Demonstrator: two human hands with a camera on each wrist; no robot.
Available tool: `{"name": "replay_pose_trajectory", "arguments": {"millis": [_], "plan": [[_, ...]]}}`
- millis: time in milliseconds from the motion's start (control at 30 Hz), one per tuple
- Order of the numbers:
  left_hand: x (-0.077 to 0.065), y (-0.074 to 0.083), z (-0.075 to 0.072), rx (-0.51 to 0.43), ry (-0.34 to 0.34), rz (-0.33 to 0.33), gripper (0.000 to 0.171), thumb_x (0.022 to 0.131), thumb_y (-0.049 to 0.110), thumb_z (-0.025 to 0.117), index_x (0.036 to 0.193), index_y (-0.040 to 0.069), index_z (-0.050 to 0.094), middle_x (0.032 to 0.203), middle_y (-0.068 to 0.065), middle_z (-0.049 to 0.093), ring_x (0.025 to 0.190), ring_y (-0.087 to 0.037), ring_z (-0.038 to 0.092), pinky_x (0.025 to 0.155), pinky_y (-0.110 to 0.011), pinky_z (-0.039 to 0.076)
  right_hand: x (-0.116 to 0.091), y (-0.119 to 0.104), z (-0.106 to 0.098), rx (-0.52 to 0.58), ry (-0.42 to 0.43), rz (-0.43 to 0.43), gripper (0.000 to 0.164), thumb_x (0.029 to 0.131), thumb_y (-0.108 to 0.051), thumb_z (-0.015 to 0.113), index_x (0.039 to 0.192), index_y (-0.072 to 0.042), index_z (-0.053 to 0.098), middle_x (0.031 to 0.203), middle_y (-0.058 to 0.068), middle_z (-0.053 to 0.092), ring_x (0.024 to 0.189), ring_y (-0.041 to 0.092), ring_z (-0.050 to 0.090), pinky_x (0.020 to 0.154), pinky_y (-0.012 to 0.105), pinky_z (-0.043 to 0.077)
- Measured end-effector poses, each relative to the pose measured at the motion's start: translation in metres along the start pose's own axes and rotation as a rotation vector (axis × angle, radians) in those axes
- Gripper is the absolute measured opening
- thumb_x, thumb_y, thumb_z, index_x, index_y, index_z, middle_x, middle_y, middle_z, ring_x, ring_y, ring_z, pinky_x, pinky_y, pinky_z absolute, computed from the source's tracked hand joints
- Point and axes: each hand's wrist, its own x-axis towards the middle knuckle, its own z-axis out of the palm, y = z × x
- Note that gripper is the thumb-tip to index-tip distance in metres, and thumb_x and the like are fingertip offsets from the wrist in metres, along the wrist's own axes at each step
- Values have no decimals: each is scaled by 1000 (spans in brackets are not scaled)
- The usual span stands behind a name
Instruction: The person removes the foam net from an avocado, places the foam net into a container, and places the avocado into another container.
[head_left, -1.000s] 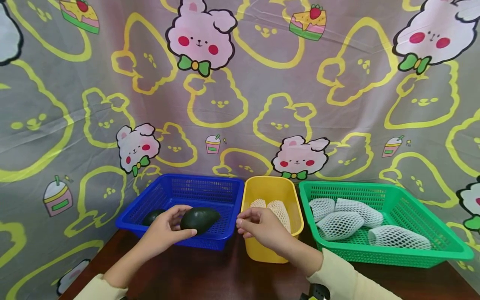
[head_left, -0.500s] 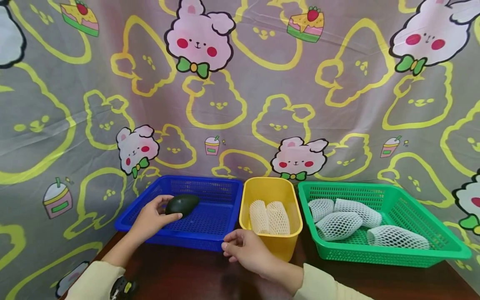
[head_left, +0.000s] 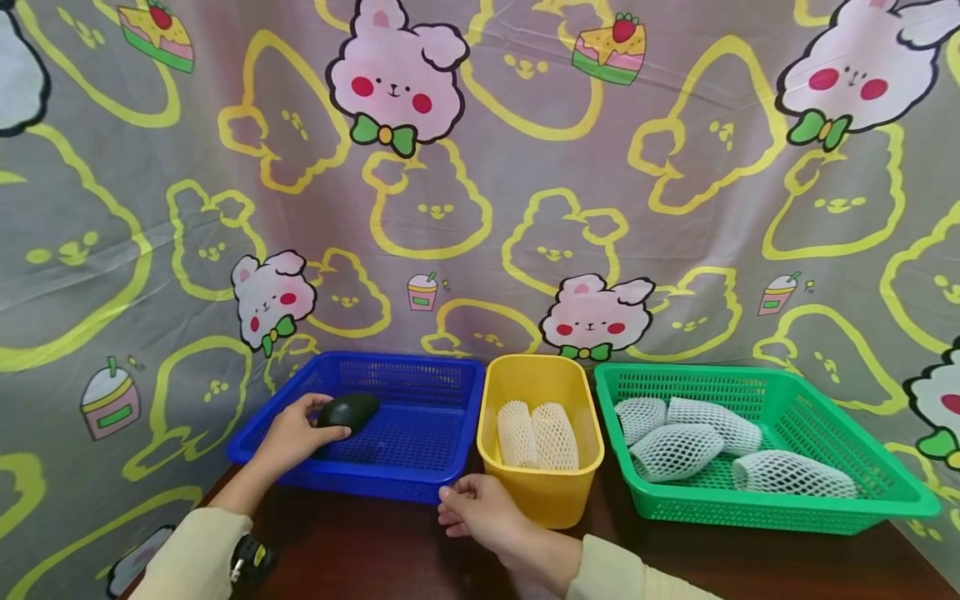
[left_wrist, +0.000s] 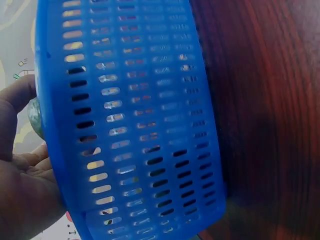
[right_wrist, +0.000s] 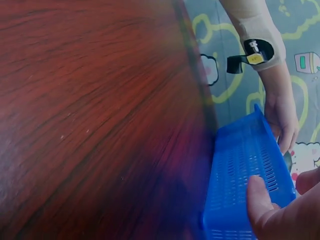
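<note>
My left hand [head_left: 290, 435] holds a smooth, dark green, oval fruit [head_left: 349, 412] at the left side of the blue basket [head_left: 442, 482]. Its thumb lies along the near side and its fingers reach behind. In the left wrist view, the basket wall hides most of the fruit. My right hand [head_left: 480, 512] is low, by the near right corner of the blue basket, fingers loosely bent and nothing in them. Whether it touches the basket I cannot tell.
A yellow bin [head_left: 536, 492] with two cream foam net sleeves [head_left: 555, 437] stands right of the blue basket. Further right, a green basket [head_left: 757, 514] has several white foam-netted pieces [head_left: 678, 452]. All stand on a dark wooden table [head_left: 360, 542] against a patterned cloth [head_left: 480, 208].
My left hand has carried the fruit leftward and down into the blue basket. My right hand has drawn back from over the yellow bin to lower left, uncovering the foam sleeves.
</note>
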Motion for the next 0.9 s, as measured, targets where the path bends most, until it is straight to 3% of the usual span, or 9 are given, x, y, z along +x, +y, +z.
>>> {"name": "replay_pose_trajectory", "arguments": {"millis": [167,400,900], "plan": [[8,-7,1,60,-15,17,70,78,34,81,126,-8,51,124,-32,54,111,-46,53,83,-55,48,5,1,5,76,41,9,15,99,-10,55,94,5,54,82,11,66,75,19,66,70,37,57],[17,-13,2,147,-51,31,66,74,28,83,120,-8,53,116,-32,58,99,-42,58,77,-51,50,10,2,10,154,63,51,22,104,-15,46,92,3,50,85,16,66,74,19,65,71,37,57],[26,-11,4,277,-173,-4,65,67,25,87,111,-12,56,103,-25,63,92,-37,60,77,-50,49,16,4,12,182,85,69,18,104,-12,42,95,3,47,84,16,66,70,18,64,69,35,57]]}}
